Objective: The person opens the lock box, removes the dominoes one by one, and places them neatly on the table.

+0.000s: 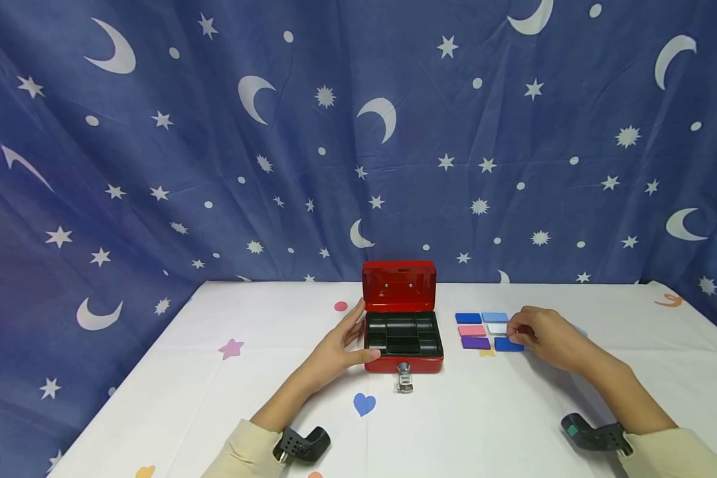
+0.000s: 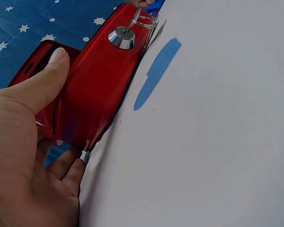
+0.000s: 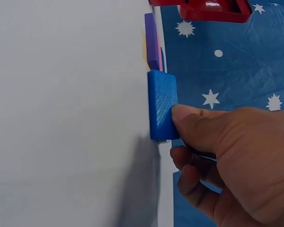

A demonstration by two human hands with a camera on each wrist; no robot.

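A red cash box (image 1: 403, 365) stands on the white table with its lid (image 1: 399, 285) raised and a black compartment tray (image 1: 401, 329) inside. My left hand (image 1: 332, 355) holds its left end, thumb at the front corner and the other fingers along the side toward the lid. A key with a ring (image 2: 143, 21) sits in the front lock (image 2: 122, 37). To the right of the box, my right hand (image 1: 546, 335) pinches the right end of a blue block (image 3: 164, 105) between thumb and fingers. That block is in the front row, beside a purple block (image 1: 475, 343).
Also in the group are a dark blue block (image 1: 468, 318), a light blue block (image 1: 494, 317), a pink block (image 1: 472, 330) and a white block (image 1: 497, 329). Another pale block edge (image 1: 581, 330) peeks out behind the right hand. A starry blue curtain (image 1: 311, 166) hangs behind the table.
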